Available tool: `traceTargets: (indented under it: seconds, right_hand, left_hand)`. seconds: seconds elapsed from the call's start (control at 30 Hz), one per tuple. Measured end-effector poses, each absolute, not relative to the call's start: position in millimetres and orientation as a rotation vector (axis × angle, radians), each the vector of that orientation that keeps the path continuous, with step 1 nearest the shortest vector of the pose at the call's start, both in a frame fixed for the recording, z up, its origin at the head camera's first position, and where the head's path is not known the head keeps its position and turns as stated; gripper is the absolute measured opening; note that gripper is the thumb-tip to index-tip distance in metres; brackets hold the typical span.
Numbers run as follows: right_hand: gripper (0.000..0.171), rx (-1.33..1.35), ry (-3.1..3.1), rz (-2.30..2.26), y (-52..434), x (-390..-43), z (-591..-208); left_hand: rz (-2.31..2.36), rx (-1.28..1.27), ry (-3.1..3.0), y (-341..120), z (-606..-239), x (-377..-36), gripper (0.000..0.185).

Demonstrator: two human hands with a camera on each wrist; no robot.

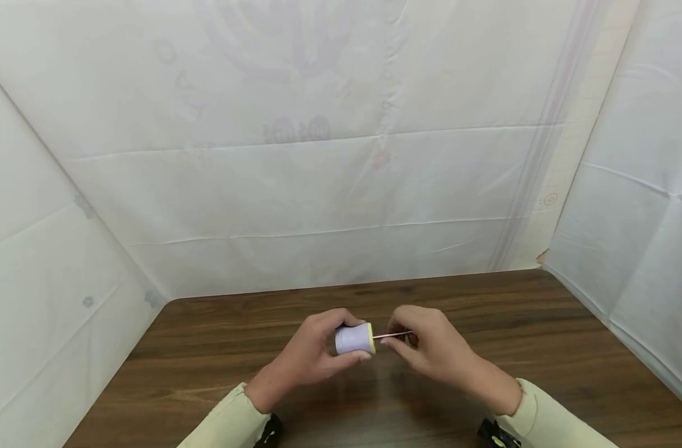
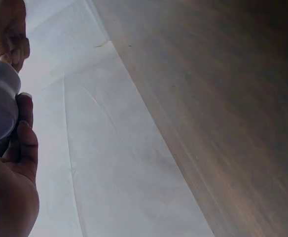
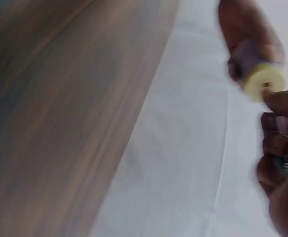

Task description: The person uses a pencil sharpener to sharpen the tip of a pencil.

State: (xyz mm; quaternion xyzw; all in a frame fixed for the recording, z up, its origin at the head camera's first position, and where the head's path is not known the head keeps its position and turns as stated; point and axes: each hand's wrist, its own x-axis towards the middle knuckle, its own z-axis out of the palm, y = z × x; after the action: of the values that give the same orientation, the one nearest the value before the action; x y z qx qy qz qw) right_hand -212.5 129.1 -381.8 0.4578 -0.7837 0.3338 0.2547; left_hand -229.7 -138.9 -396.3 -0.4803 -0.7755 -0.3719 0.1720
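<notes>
A small pale lilac spool (image 1: 352, 339) with a yellow end (image 1: 371, 338) lies on its side in my left hand (image 1: 313, 351), whose fingers and thumb curl round it above the wooden table (image 1: 206, 354). My right hand (image 1: 425, 345) pinches a thin reddish-brown stick (image 1: 391, 335) whose tip meets the spool's yellow end. In the left wrist view the spool (image 2: 1, 103) shows at the left edge between my fingers (image 2: 25, 133). The right wrist view is blurred; the spool's yellow end (image 3: 265, 81) sits just above my right fingertips (image 3: 282, 101).
White sheeting (image 1: 318, 155) closes in the table at the back and on both sides. Bare dark wood (image 1: 570, 361) stretches to the left and right of my hands. Pale green sleeves (image 1: 229, 423) cover both forearms.
</notes>
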Motion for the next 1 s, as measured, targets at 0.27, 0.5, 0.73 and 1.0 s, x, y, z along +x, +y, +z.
traceTargets:
  seconds: [0.27, 0.5, 0.73, 1.0]
  right_hand:
    - [0.030, 1.289, -1.356, 0.170, 123.1, -220.3, -366.2]
    - [0.032, 1.277, -1.343, 0.149, 120.7, -213.5, -359.9]
    - [0.039, 1.245, -1.648, 0.354, 119.0, -211.6, -376.0]
    - [0.037, 1.149, -2.232, 0.824, 122.6, -202.6, -381.6]
  left_hand:
    - [-1.352, -1.413, -2.205, -135.9, -397.5, -230.1, 0.021]
    - [-1.405, -1.415, -2.203, -134.5, -396.3, -227.0, 0.021]
    - [-1.233, -1.410, -2.205, -136.9, -391.1, -225.8, 0.026]
    - [-0.926, -1.452, -2.151, -137.9, -391.8, -227.4, 0.035]
